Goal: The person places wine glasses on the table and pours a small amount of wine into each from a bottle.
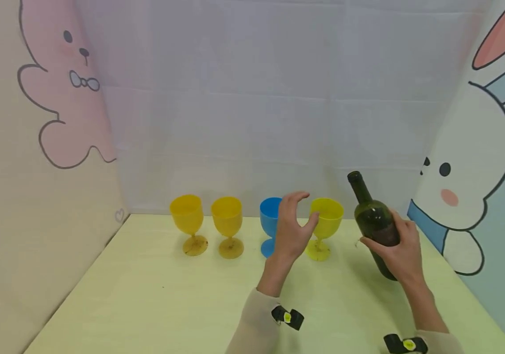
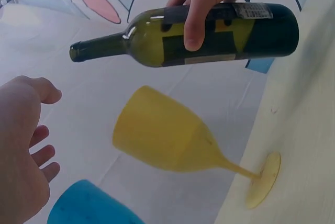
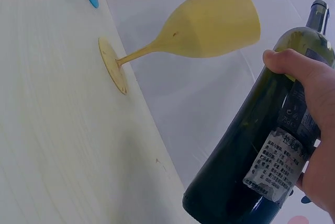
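My right hand [image 1: 404, 253] grips a dark green wine bottle [image 1: 372, 216] around its body. The bottle is held above the table, its neck leaning to the left; in the right wrist view a printed label [image 3: 277, 164] shows on its side. My left hand [image 1: 294, 231] is raised with thumb and fingers spread in a loose curve, holding nothing. It overlaps the blue goblet [image 1: 268, 219] in the head view, and its thumb is close to the rim of the yellow-green goblet [image 1: 329, 219]. That goblet stands upright between the left hand and the bottle.
Two orange-yellow goblets [image 1: 187, 215] stand upright on the left, in a row with the others near the back edge of the pale table [image 1: 146, 300]. Behind them hangs a white sheet [image 1: 243, 98]. Side panels with a cartoon bear [image 1: 75, 123] and rabbit [image 1: 469, 162] flank the table.
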`<state>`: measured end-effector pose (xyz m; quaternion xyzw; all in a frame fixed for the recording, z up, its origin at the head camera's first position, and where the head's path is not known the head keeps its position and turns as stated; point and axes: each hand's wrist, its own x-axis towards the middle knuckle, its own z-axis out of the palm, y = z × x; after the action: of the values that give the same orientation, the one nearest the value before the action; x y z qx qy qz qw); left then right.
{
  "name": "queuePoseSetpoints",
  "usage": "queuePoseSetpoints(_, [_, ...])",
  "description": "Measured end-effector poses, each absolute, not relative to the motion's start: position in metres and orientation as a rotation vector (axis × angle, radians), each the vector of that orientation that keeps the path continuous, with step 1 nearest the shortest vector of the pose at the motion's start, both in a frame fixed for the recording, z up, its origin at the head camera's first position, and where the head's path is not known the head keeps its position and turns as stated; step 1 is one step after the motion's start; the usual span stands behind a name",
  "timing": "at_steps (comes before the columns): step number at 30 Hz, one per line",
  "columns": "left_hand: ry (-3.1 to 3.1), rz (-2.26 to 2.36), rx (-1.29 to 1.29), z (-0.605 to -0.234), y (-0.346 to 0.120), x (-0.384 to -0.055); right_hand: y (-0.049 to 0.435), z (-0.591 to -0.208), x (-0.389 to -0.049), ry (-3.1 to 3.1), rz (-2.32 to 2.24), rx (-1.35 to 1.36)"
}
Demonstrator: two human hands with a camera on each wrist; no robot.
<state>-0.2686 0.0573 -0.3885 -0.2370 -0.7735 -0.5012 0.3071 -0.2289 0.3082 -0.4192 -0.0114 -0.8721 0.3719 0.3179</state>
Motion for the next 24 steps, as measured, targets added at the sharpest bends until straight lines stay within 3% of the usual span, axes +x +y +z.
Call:
queuePoseSetpoints(12, [-2.192, -1.369, -0.513, -0.403, 0.006, -0.276, 0.315, -0.418, -0.225, -2.284, 0.939, -0.049])
queuePoseSetpoints(24, [-2.311, -1.661, -0.33, -0.416, -0.012, -0.281, 0.313, -0.421, -0.224, -2.294, 0.946, -0.044])
